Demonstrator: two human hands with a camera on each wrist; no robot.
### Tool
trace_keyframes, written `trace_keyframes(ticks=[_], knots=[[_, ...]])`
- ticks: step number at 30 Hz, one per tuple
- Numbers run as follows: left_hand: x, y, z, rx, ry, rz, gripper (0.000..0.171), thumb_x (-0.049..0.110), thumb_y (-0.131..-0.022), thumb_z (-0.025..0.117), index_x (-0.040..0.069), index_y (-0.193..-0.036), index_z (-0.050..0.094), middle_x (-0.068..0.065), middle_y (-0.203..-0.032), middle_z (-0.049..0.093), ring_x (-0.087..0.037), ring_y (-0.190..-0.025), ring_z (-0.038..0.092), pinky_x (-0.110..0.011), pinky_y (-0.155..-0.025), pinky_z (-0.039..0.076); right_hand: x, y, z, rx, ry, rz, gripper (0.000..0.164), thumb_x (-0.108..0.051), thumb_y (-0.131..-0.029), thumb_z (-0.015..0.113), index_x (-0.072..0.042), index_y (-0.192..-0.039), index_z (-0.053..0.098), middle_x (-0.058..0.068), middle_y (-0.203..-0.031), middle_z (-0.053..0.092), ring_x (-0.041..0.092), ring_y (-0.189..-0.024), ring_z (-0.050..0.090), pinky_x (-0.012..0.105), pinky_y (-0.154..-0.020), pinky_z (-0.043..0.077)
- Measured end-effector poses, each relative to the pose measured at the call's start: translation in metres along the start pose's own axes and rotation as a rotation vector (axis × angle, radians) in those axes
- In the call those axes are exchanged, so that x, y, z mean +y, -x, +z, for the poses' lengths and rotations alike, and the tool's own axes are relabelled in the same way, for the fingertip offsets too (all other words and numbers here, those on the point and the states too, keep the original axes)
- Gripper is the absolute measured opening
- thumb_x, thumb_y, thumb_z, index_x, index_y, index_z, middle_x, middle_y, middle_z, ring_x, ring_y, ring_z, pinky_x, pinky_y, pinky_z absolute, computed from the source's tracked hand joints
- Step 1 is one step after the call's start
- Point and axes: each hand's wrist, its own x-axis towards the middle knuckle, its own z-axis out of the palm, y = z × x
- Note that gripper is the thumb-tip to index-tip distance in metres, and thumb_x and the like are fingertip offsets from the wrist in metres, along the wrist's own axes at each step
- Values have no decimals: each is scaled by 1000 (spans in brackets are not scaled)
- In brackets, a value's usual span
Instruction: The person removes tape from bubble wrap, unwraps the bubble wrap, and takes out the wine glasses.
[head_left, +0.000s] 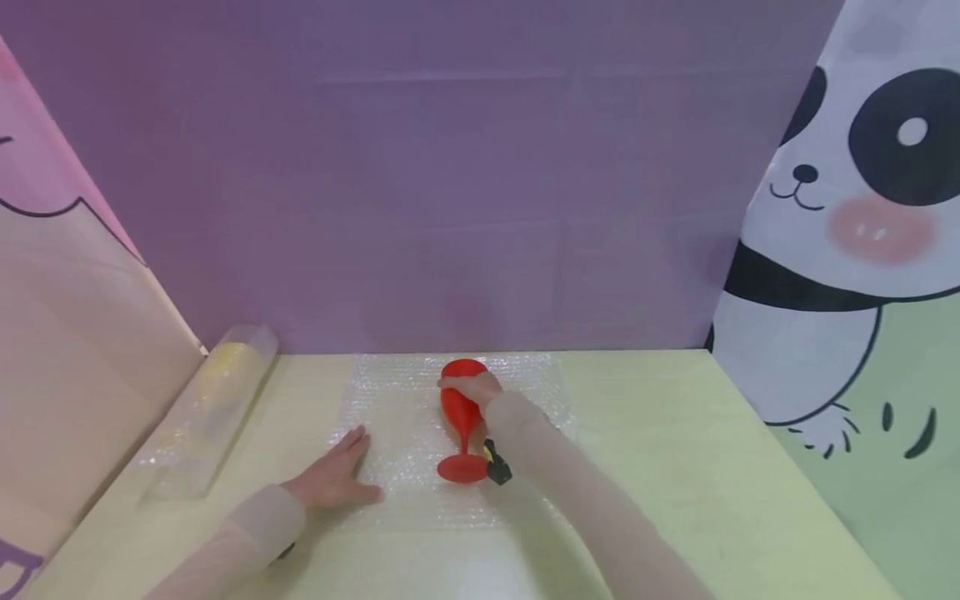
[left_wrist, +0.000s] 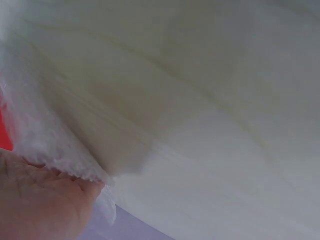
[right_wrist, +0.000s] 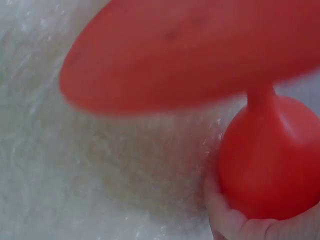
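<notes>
A red goblet [head_left: 463,417] is over the clear bubble wrap sheet [head_left: 405,492], its round foot toward me and its bowl pointing away. My right hand [head_left: 474,388] grips the bowl, and in the right wrist view its fingers [right_wrist: 227,220] curl round the red bowl [right_wrist: 267,170]. The foot fills the top of that view. At the sheet's left edge, my left hand [head_left: 335,477] lies with fingers extended and thumb spread. In the left wrist view the hand [left_wrist: 45,205] touches the raised edge of the bubble wrap [left_wrist: 45,135].
A clear plastic-wrapped roll with something yellow inside [head_left: 217,383] lies at the table's back left. A purple backdrop [head_left: 465,192] rises behind the pale table [head_left: 660,467]. Printed side panels stand left and right, the right one with a panda [head_left: 817,350].
</notes>
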Motion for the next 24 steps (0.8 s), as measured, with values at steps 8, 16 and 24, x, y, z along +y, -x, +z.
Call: trace_keyframes(ticks=[8, 16, 24], knots=[[3, 1, 0, -13, -1, -10, 97, 42, -73, 72, -9, -140, 23, -25, -150, 10, -42, -137, 11, -54, -112, 14, 8, -31, 8, 13, -75, -15, 74, -43, -68, 73, -9, -126, 43, 9, -114, 54, 27, -101, 51, 37, -75, 54], [7, 0, -1, -20, -3, 6, 96, 40, -75, 71, -10, -140, 22, -26, -150, 10, -43, -137, 10, -54, -112, 14, 7, -16, -12, -126, -242, 54, 75, -43, -66, 75, -15, -125, 38, 9, -115, 53, 29, -105, 49, 36, -69, 55], [9, 6, -4, -11, -9, 1, 96, 39, -75, 71, -11, -140, 22, -27, -149, 9, -44, -137, 10, -55, -111, 14, -6, -6, -36, -176, -253, -108, 74, -36, -69, 74, -7, -126, 37, 10, -121, 52, 28, -110, 49, 36, -79, 55]])
